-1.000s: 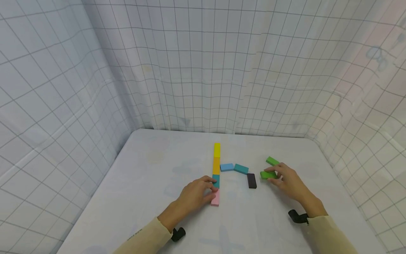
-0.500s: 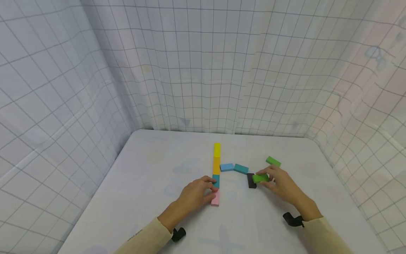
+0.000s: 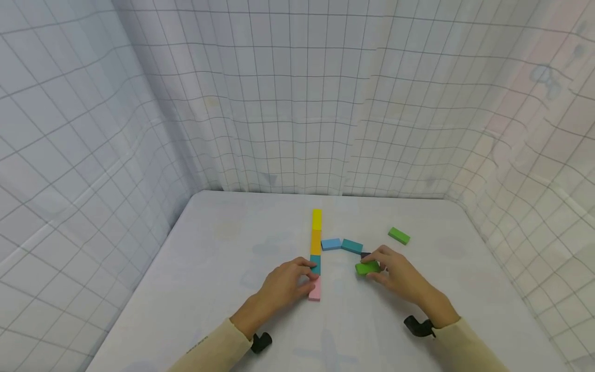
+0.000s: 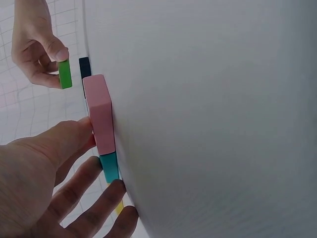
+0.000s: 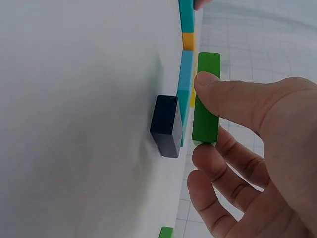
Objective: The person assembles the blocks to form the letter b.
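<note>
In the head view my right hand [image 3: 402,276] pinches a green block [image 3: 367,268] between thumb and fingers, lifted above the table. Below it, a black block [image 3: 365,254] is mostly covered in that view; the right wrist view shows the black block [image 5: 166,124] apart from the held one. My left hand [image 3: 285,283] rests with loosely bent fingers against the pink block [image 3: 314,292] and the teal block [image 3: 315,259] in a straight column. That column continues away with an orange block [image 3: 315,242] and a yellow block [image 3: 317,219].
A light blue block [image 3: 331,244] branches right from the orange one, followed by a second teal block [image 3: 351,246] angled toward the black one. Another green block [image 3: 398,235] lies farther right on the white table [image 3: 241,227]. Grid-patterned curtains [image 3: 297,103] surround the back and sides.
My right hand has carried the green block leftward and slightly nearer, from beside the other green block to over the black block's near part. The left hand has stayed in place.
</note>
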Available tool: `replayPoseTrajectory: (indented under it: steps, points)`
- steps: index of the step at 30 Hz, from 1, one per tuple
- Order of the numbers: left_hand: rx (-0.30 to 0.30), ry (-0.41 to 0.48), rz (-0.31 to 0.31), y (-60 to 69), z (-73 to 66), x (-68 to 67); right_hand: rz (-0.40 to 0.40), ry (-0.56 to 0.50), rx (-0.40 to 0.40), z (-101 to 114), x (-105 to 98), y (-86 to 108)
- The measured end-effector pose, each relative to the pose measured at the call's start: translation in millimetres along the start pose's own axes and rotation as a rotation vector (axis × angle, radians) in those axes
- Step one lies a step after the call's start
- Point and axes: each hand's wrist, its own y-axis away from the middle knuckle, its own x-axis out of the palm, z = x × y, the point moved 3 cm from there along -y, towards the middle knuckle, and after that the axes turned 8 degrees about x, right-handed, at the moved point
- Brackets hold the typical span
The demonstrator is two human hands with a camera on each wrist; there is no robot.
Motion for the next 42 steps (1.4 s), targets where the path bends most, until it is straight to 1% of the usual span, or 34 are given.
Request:
replayPoseTrajectory:
  steps: [10, 18, 23, 30, 34, 42]
  points:
    - [0.007, -0.012, 0.013, -1.6, 2.2, -0.7, 0.079, 0.006, 0.016, 14.0, 16.1, -3.3]
    - [-0.003, -0.01, 0.023, -3.2, 0.4, -1.9, 0.13, 0.016, 0.0, 23.8, 31.8, -7.6]
    - [-0.003, -0.017, 0.022, -3.4, 0.4, -1.1, 0.158, 0.016, -0.028, 31.1, 39.1, -9.4]
    - [0.048, -0.024, -0.005, -1.5, 0.5, -0.6, 0.207, -0.011, -0.035, 42.3, 46.9, -10.5]
    - [0.063, -0.037, -0.004, -1.6, 0.9, 0.4, 0.235, -0.03, -0.036, 46.7, 51.6, -11.6]
    - [0.098, -0.056, -0.026, -0.6, 0.9, 1.3, 0.247, -0.04, -0.054, 49.3, 57.6, -13.7]
